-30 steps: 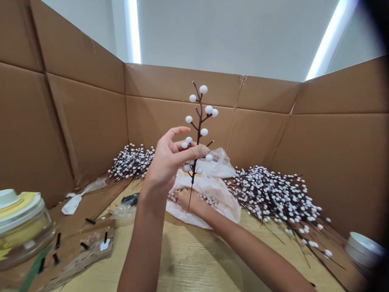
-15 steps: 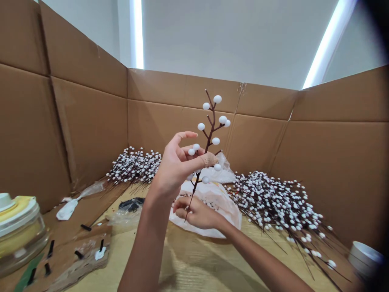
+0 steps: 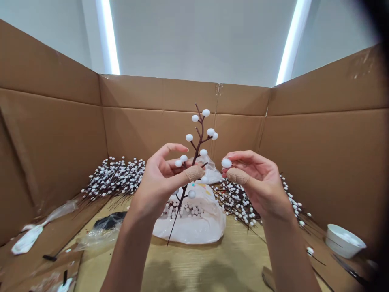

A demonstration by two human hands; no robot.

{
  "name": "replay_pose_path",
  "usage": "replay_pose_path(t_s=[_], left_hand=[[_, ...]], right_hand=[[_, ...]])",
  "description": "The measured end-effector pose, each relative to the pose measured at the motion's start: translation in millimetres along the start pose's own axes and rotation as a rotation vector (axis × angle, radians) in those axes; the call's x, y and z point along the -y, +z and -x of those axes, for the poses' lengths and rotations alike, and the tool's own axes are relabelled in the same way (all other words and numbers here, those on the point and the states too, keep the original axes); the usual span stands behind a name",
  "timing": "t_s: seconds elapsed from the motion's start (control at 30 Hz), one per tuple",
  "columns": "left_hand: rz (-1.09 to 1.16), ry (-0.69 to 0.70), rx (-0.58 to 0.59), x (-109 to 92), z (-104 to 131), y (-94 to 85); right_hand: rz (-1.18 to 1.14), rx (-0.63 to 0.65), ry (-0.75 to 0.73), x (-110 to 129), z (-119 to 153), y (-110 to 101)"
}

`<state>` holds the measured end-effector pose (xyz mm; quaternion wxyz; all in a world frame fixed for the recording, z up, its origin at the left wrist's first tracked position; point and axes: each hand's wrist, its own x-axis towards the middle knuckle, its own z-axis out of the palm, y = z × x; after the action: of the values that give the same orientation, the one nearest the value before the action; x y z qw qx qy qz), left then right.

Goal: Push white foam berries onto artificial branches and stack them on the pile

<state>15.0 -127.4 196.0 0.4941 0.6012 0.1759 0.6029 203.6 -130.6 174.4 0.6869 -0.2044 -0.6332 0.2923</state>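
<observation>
A dark brown branch (image 3: 199, 140) with several white balls stands nearly upright, its bare tips at the top and right. My left hand (image 3: 164, 176) pinches its stem between thumb and fingers. To the right, level with it, my right hand (image 3: 255, 178) holds a loose white ball (image 3: 226, 163) between thumb and fingertips, apart from the branch. Both thumbs have tan wrapping. Below the branch lies an open white bag (image 3: 194, 231) with many small white balls inside.
Piles of white-berried branches lie at the left (image 3: 115, 176) and right (image 3: 240, 200). A white bowl (image 3: 345, 241) and scissors (image 3: 351, 269) are at the right. Clear plastic with black material (image 3: 109, 221) lies left. Cardboard walls (image 3: 182, 93) surround the table.
My right hand has risen from the white bag and now holds a white ball beside the branch. The view has shifted to the right; my left hand still grips the branch.
</observation>
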Motion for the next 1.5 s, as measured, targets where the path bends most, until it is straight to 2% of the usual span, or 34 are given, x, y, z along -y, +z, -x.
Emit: replay_pose_path(t_s=[0.3, 0.4, 0.57, 0.7, 1.27, 1.5], left_hand=[[-0.059, 0.024, -0.013, 18, -5, 13.8], [-0.052, 0.041, -0.026, 19, -5, 18.5], [-0.047, 0.056, -0.028, 21, -5, 23.8], [-0.041, 0.059, -0.022, 22, -3, 24.8], [-0.109, 0.038, 0.009, 22, -5, 19.5], [-0.175, 0.05, -0.022, 21, -6, 19.5]], right_hand=[[0.058, 0.046, -0.033, -1, -1, -11], [0.017, 0.109, -0.01, 3, 1, -10], [-0.066, 0.126, 0.009, 2, 0, -7], [-0.093, 0.157, 0.051, 0, 0, -7], [-0.198, 0.181, 0.042, -4, -1, -4], [-0.216, 0.196, 0.076, -13, -4, -4]])
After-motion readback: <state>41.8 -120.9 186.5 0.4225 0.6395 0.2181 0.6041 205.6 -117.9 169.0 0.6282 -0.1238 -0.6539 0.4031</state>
